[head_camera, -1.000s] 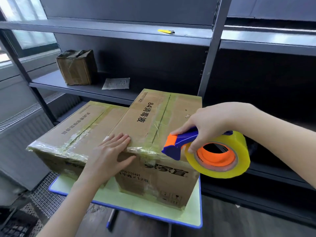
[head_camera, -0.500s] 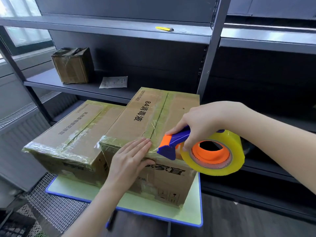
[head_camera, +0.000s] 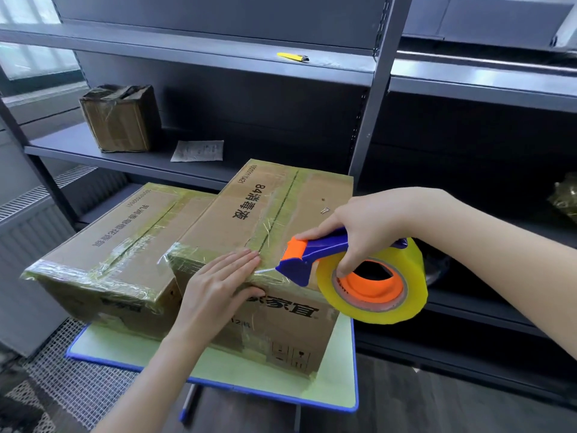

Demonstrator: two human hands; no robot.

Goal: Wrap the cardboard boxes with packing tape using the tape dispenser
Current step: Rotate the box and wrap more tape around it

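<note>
The right hand (head_camera: pixel 368 232) is gripping the tape dispenser (head_camera: pixel 312 256) at the taller box (head_camera: pixel 281 195), flat left hand (head_camera: pixel 218 282) pressing its near edge, tear-off likely next.

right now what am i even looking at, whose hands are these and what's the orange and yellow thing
There is no machine here: a person wears one camera on the head, looking down at their own two hands. Two taped cardboard boxes sit on a small blue-rimmed table: a taller box and a lower box beside it. The left hand lies flat on the taller box's near top edge. The right hand grips a blue and orange tape dispenser carrying a yellow tape roll, its nose at that same edge.
</note>
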